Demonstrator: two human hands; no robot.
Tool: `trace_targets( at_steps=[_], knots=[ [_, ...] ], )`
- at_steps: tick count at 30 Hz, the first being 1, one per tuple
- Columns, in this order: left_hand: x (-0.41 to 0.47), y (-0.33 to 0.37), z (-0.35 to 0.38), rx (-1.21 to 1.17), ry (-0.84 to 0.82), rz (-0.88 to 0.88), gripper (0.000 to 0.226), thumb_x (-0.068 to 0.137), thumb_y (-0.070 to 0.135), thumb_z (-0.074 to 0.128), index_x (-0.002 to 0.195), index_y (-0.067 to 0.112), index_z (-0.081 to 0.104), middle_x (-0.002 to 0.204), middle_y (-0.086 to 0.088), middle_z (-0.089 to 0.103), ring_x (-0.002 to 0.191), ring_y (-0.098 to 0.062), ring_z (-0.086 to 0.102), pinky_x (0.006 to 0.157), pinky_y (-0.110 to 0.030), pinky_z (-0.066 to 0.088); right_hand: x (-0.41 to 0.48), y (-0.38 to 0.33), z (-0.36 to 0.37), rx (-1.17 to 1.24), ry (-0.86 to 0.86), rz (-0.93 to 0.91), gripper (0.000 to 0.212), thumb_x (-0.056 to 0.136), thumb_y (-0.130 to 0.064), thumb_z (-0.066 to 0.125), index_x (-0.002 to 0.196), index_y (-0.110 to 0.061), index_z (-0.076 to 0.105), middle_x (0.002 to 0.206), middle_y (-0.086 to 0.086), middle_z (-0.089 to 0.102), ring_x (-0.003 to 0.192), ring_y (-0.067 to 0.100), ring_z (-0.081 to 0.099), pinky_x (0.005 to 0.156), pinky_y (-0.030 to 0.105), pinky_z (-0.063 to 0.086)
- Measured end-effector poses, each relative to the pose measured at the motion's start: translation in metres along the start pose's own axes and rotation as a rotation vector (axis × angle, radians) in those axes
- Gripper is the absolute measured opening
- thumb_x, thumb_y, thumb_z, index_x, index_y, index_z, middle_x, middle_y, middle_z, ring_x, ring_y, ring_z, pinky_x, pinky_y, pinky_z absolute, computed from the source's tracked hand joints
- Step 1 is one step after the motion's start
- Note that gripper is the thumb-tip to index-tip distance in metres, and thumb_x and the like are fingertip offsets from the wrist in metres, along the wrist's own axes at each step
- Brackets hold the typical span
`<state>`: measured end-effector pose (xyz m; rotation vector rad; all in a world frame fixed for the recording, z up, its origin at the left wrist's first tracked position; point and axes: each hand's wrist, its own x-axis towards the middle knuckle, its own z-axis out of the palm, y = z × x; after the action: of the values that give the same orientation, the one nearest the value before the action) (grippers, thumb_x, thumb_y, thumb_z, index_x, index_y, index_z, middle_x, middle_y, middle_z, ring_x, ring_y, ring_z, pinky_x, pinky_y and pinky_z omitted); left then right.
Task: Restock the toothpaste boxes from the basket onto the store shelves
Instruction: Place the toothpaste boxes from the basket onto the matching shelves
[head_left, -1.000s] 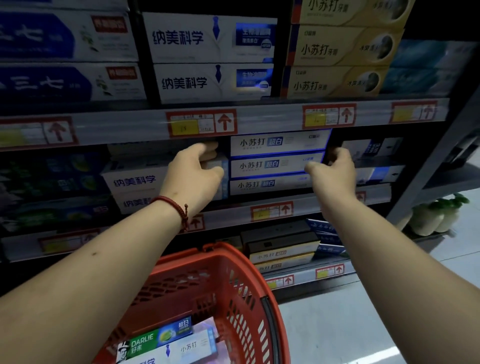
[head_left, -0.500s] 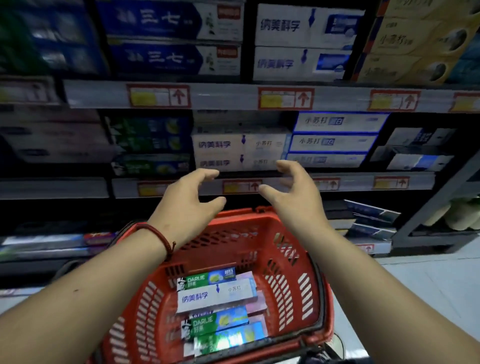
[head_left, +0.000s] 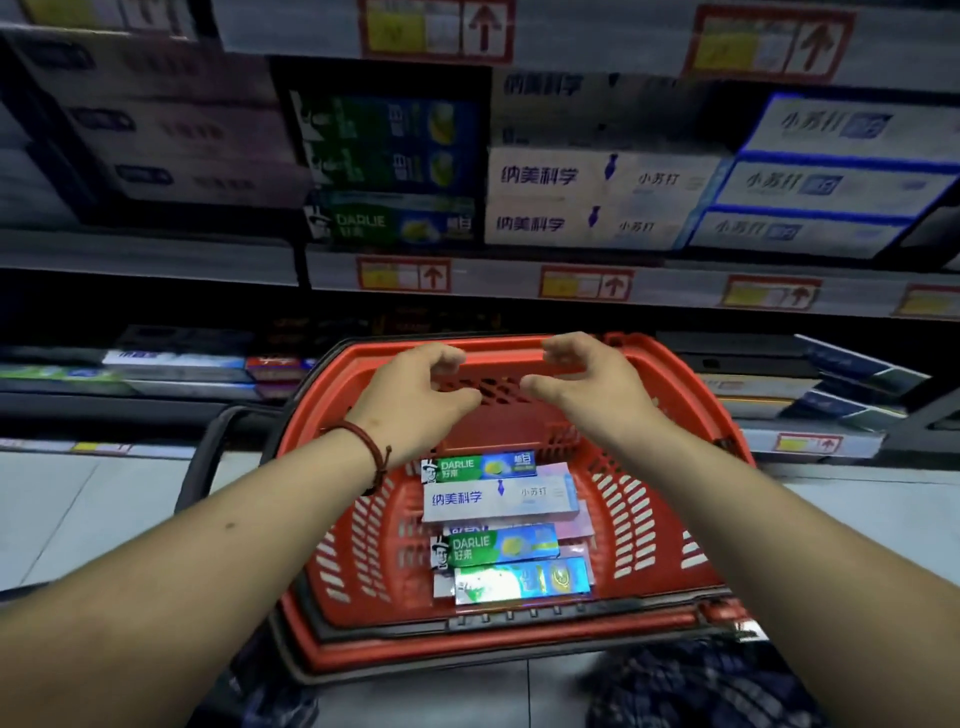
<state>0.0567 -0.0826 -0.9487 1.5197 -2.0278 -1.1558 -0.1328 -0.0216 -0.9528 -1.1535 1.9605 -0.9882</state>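
- Hovering above the far end of the red slatted plastic basket (head_left: 641, 525), the left hand (head_left: 415, 400) is empty, with fingers loosely curled and thumb spread.
- The right hand (head_left: 587, 389) is beside the left but not touching it, likewise half-open and holding nothing.
- Toothpaste boxes lie flat in the basket bottom, nearer than both hands: a long white cardboard box (head_left: 498, 500) lies on top, with green Darlie boxes (head_left: 493, 551) on its far and near sides.
- On the shelf beyond the basket are stacked white shelf boxes (head_left: 587, 200), with green shelf boxes (head_left: 389, 156) to their left.
- A red cord bracelet (head_left: 363, 441) is on the left wrist.
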Motion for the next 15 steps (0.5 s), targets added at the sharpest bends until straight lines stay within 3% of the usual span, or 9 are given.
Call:
trace_targets(
  at_steps=[3,8,10,12,15],
  knots=[
    [0.006,-0.017,0.013,0.021,-0.027,-0.059,0.049,0.085,0.030,0.076,0.132,0.022,0.063,0.124,0.008,0.067,0.117,-0.012,0.063,0.105,-0.032,0.048,0.009,0.006,0.017,-0.032,-0.045,0.029,0.051,0.082,-0.028,0.084,0.129,-0.019,0.064,0.118,-0.005,0.066,0.109,0.014,0.063,0.099,0.035,0.053],
    [0.011,-0.050,0.040,0.069,-0.105,-0.223,0.043,0.094,0.036,0.064,0.135,0.023,0.060,0.127,0.005,0.065,0.115,-0.017,0.063,0.093,-0.025,0.046,0.024,0.028,0.042,-0.095,-0.107,0.135,0.044,0.088,-0.029,0.078,0.127,-0.015,0.065,0.116,-0.001,0.067,0.110,0.017,0.063,0.099,0.032,0.049],
    [0.018,-0.064,0.049,0.072,-0.126,-0.297,0.030,0.095,0.037,0.061,0.122,0.023,0.065,0.110,0.002,0.068,0.104,-0.023,0.066,0.087,-0.028,0.048,0.029,0.042,0.048,-0.125,-0.144,0.197,0.042,0.091,-0.033,0.073,0.128,-0.014,0.065,0.119,0.001,0.067,0.110,0.019,0.061,0.095,0.031,0.048],
    [0.028,-0.076,0.058,0.021,-0.102,-0.360,0.015,0.097,0.034,0.058,0.091,0.023,0.066,0.077,0.001,0.061,0.077,-0.026,0.058,0.068,-0.028,0.042,0.036,0.057,0.050,-0.164,-0.176,0.256,0.040,0.094,-0.036,0.068,0.128,-0.013,0.066,0.124,0.005,0.067,0.112,0.023,0.061,0.098,0.035,0.049],
    [0.045,-0.094,0.072,-0.046,-0.059,-0.446,0.027,0.100,0.035,0.050,0.083,0.018,0.061,0.069,0.001,0.054,0.073,-0.024,0.051,0.069,-0.030,0.037,0.047,0.077,0.054,-0.144,-0.182,0.364,0.032,0.099,-0.034,0.061,0.119,-0.009,0.068,0.117,0.012,0.069,0.101,0.026,0.061,0.095,0.043,0.054]
  ],
)
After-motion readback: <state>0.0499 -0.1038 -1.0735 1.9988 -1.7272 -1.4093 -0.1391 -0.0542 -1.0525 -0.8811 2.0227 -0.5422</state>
